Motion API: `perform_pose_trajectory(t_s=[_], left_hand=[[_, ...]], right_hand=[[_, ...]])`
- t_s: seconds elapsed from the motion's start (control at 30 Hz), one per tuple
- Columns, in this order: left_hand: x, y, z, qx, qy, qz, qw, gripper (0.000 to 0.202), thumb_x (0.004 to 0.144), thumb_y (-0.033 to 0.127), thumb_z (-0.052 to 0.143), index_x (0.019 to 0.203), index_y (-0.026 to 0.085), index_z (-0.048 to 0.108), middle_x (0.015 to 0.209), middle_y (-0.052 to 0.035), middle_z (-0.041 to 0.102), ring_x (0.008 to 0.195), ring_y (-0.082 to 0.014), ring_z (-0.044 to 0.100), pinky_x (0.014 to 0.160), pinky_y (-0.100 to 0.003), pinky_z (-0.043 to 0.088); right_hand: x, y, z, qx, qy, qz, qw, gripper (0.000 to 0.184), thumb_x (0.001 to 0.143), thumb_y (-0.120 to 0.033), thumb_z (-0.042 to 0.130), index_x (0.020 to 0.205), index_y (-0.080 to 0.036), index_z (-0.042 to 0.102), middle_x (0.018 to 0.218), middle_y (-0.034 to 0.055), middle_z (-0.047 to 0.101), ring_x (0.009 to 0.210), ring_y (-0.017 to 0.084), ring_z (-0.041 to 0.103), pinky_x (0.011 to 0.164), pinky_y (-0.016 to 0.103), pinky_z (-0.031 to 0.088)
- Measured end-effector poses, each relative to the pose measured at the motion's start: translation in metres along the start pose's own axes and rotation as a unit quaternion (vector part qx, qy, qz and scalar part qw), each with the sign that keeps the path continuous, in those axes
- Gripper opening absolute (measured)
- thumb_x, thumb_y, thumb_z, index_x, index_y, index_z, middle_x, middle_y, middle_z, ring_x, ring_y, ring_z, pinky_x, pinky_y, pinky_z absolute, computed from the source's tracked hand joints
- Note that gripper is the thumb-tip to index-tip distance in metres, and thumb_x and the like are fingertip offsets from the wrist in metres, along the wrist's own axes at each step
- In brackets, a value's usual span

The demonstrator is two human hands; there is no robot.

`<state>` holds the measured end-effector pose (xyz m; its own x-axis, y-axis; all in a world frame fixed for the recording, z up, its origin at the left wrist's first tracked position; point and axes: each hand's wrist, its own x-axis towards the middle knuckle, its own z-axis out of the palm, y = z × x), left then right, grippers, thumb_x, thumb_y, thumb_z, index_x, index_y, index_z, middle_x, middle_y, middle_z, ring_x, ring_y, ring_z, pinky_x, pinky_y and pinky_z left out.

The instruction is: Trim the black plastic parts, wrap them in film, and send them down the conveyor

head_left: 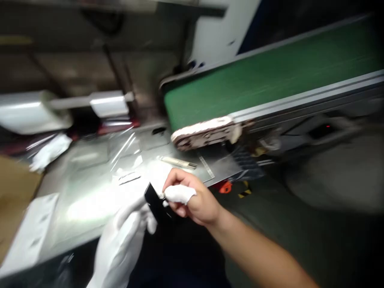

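Note:
My left hand (126, 232), in a white glove, grips a thin, flat black piece (156, 204) by its left side. My right hand (192, 196) is bare except for a white covering (180, 193) on its thumb. Its fingers are pinched together at the right side of the black piece, around something small and pale that blur keeps me from naming. Both hands are over the near edge of a shiny work table (90, 204). Just beyond them lie a pale, narrow tool (178, 162) and a small white slip with a dark line (129, 177).
A green conveyor belt (255, 84) runs from the table toward the upper right. Rolls of clear film (22, 112) stand at the back left. A crumpled white cloth (51, 152) and a brown cardboard piece (15, 200) lie at the left. An orange object (225, 187) is below the table's right edge.

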<state>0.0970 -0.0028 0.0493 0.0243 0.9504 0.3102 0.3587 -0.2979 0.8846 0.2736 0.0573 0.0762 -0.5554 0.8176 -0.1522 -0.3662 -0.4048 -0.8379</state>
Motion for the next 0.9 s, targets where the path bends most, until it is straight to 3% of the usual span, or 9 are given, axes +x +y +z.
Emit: perform_pose_trajectory(t_s=[0.07, 0.13, 0.2, 0.27, 0.5, 0.73, 0.9], left_hand=[[-0.034, -0.005, -0.015, -0.084, 0.012, -0.116, 0.990, 0.038, 0.105, 0.047, 0.049, 0.132, 0.028, 0.069, 0.085, -0.0060, 0.072, 0.065, -0.0232, 0.064, 0.059, -0.040, 0.057], [-0.050, -0.012, -0.021, -0.234, 0.032, -0.218, 0.947, 0.035, 0.101, 0.045, 0.059, 0.128, 0.025, 0.072, 0.081, -0.0054, 0.069, 0.060, -0.0192, 0.059, 0.059, -0.037, 0.055], [-0.060, -0.020, -0.023, -0.348, 0.049, -0.286, 0.892, 0.039, 0.093, 0.045, 0.073, 0.124, 0.021, 0.073, 0.082, -0.0061, 0.069, 0.061, -0.0177, 0.060, 0.059, -0.034, 0.054], [-0.069, -0.027, -0.023, -0.367, 0.050, -0.323, 0.871, 0.046, 0.089, 0.050, 0.077, 0.123, 0.019, 0.072, 0.087, -0.0085, 0.072, 0.064, -0.0197, 0.063, 0.058, -0.034, 0.054], [-0.091, -0.035, -0.026, -0.333, 0.034, -0.380, 0.862, 0.053, 0.091, 0.059, 0.070, 0.127, 0.020, 0.069, 0.100, -0.0118, 0.076, 0.089, -0.0304, 0.073, 0.067, -0.042, 0.059], [-0.086, -0.035, -0.021, -0.320, 0.006, -0.382, 0.867, 0.050, 0.095, 0.062, 0.064, 0.120, 0.019, 0.072, 0.104, -0.0130, 0.076, 0.096, -0.0307, 0.073, 0.070, -0.041, 0.060], [-0.083, -0.033, -0.017, -0.332, 0.019, -0.397, 0.855, 0.042, 0.094, 0.055, 0.070, 0.113, 0.018, 0.073, 0.103, -0.0121, 0.076, 0.095, -0.0294, 0.072, 0.071, -0.040, 0.059]], right_hand=[[0.003, 0.033, 0.014, 0.022, 0.024, 0.053, 0.998, 0.023, 0.082, -0.029, 0.080, 0.081, -0.019, 0.060, 0.056, -0.0068, 0.058, 0.039, 0.003, 0.041, 0.036, 0.012, 0.028], [0.004, 0.057, 0.020, 0.024, 0.032, 0.081, 0.996, 0.019, 0.085, -0.026, 0.076, 0.081, -0.019, 0.059, 0.056, -0.0068, 0.057, 0.039, 0.003, 0.041, 0.036, 0.013, 0.027], [0.002, 0.072, 0.024, 0.022, 0.031, 0.100, 0.994, 0.015, 0.086, -0.023, 0.073, 0.082, -0.019, 0.059, 0.056, -0.0072, 0.056, 0.040, 0.004, 0.041, 0.037, 0.013, 0.028], [-0.002, 0.083, 0.026, 0.016, 0.029, 0.116, 0.993, 0.012, 0.087, -0.022, 0.071, 0.083, -0.020, 0.059, 0.057, -0.0072, 0.057, 0.040, 0.004, 0.042, 0.037, 0.014, 0.029], [-0.009, 0.099, 0.028, -0.003, 0.044, 0.128, 0.991, 0.007, 0.087, -0.021, 0.067, 0.085, -0.020, 0.060, 0.059, -0.0063, 0.058, 0.041, 0.005, 0.043, 0.038, 0.015, 0.031], [-0.013, 0.103, 0.023, 0.023, 0.055, 0.136, 0.989, 0.010, 0.087, -0.023, 0.068, 0.085, -0.020, 0.059, 0.061, -0.0059, 0.058, 0.042, 0.006, 0.044, 0.037, 0.016, 0.031], [-0.018, 0.106, 0.016, 0.030, 0.058, 0.128, 0.990, 0.010, 0.087, -0.023, 0.068, 0.086, -0.020, 0.059, 0.062, -0.0062, 0.058, 0.043, 0.005, 0.045, 0.039, 0.016, 0.033]])
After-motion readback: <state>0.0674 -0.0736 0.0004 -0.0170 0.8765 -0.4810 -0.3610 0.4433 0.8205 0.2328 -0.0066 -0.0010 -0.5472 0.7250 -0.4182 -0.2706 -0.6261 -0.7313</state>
